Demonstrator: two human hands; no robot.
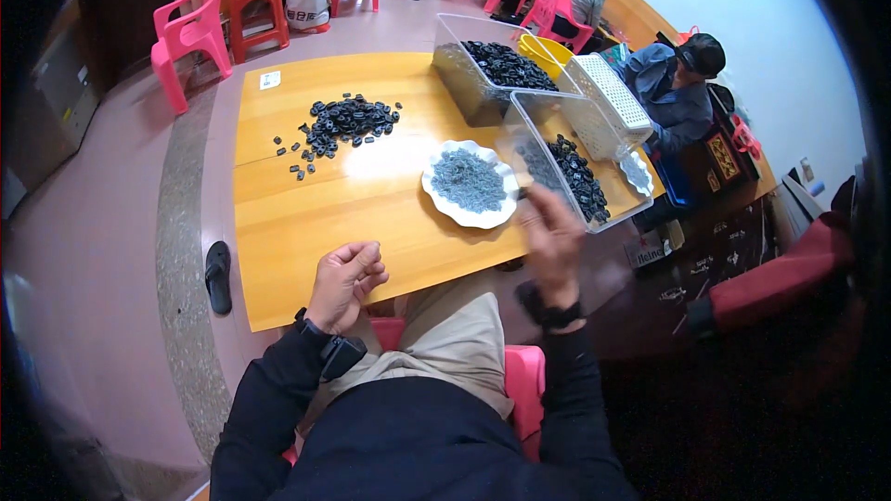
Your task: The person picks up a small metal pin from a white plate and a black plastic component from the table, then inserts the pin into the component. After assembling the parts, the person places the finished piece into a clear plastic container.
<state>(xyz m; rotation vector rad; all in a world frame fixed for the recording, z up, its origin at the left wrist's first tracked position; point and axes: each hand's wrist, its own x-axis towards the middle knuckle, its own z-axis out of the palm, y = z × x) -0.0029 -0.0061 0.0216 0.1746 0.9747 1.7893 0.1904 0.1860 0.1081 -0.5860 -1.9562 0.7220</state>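
My left hand [348, 283] is over the table's near edge, its fingers curled and the thumb pressed to the forefinger. Whatever it may hold is hidden. My right hand [554, 241], smeared by motion, is between the scalloped white plate [432, 187] and the nearer clear plastic bin [620, 221]. At its fingertips shows a small black plastic piece [522, 193]. Thin grey metal-looking bits [467, 181] are heaped on the plate. Black plastic pieces [577, 176] lie in the nearer bin. A loose pile of similar pieces [351, 121] is spread on the table, far left.
Behind the nearer bin stands a larger clear bin [455, 83] full of black pieces, with a yellow bowl [548, 54] and white perforated basket [613, 97] alongside. A co-worker [677, 83] sits at the far right. Pink chairs [197, 28] stand beyond the wooden table [278, 223].
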